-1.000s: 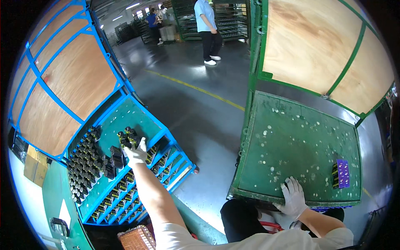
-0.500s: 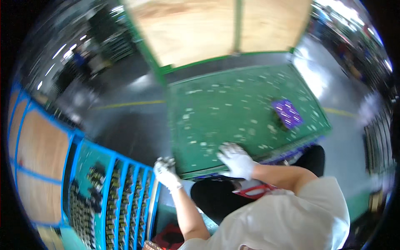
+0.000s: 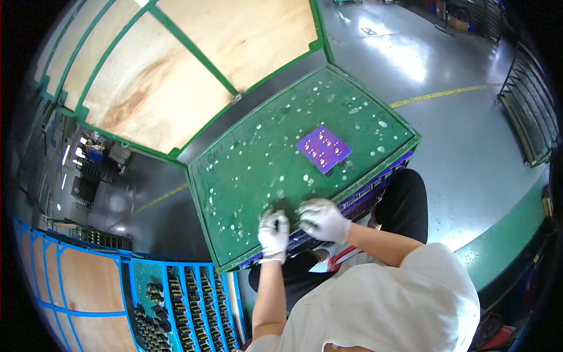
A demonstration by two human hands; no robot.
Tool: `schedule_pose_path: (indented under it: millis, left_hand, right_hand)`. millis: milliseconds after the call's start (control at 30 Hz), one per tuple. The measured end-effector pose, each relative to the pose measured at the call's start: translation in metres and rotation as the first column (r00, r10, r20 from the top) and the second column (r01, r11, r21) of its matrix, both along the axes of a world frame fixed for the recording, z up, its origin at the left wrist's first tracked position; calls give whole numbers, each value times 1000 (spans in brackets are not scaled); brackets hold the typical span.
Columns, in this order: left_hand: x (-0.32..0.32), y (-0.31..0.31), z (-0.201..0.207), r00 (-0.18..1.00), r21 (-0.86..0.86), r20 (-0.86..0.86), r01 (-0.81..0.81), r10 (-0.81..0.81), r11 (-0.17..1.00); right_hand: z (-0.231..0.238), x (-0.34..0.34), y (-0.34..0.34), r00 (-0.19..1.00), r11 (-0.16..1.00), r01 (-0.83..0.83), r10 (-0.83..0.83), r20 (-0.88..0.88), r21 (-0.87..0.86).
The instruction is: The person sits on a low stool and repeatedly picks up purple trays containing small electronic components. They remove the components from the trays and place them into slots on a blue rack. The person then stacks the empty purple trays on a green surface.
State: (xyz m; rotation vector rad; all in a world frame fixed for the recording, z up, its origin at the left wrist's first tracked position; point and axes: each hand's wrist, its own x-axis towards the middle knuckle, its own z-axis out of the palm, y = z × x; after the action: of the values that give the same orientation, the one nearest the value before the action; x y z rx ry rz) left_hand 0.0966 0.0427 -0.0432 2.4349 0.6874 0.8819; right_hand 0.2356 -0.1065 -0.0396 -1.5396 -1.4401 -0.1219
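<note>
Green tabletop (image 3: 252,164) | purple panel (image 3: 324,154) atop | left hand (image 3: 274,236), right hand (image 3: 326,222) curled near edge | cannot tell if holding

Whether the left grip (image 3: 274,237) and right grip (image 3: 326,222) (slightly blurred) hold anything is hidden at the green surface (image 3: 246,170), while the frame's lower edge crops a blue rack (image 3: 169,299).
</note>
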Motion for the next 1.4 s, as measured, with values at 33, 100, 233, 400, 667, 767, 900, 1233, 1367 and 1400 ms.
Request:
schedule_pose_path:
  millis: [33, 100, 233, 400, 667, 767, 900, 1233, 1367, 1400]
  left_hand:
    - [24, -20, 5, 998, 9, -5, 69, -69, 998]
    - [69, -58, 9, 991, 10, -21, 133, -132, 991]
    - [147, -94, -6, 926, 71, -373, 97, -63, 993]
    - [183, -98, -19, 927, 36, -371, -48, 58, 998]
    - [163, 1, -59, 921, 64, -337, -186, 197, 980]
    - [193, 22, -57, 857, 168, -462, -170, 230, 971]
    - [222, 53, -42, 764, 32, -645, -6, 26, 999]
    - [220, -32, 36, 962, -658, 152, 269, -225, 704]
    - [201, -48, 35, 939, -621, 323, 307, -122, 722]
    - [196, -59, 41, 909, -633, 416, 307, -22, 710]
  right_hand:
    - [1, 23, -17, 991, 991, 133, -134, 25, 25]
    - [-2, 74, -46, 947, 942, 313, -320, 34, 123]
    - [-16, 140, -82, 772, 772, 635, -631, 78, -37]
    - [8, 161, -72, 836, 659, 536, -502, 222, -528]
    - [-16, 156, -22, 852, 720, 511, -497, 164, -471]
    - [-24, 158, -18, 834, 719, 534, -535, 135, -445]
    - [-14, 154, -21, 826, 681, 549, -532, 188, -484]
    - [-29, 177, -35, 694, 992, 90, -129, -709, -93]
    - [-52, 185, -42, 544, 992, -10, 114, -831, 129]
    - [-47, 183, -46, 526, 988, -3, 131, -840, 153]
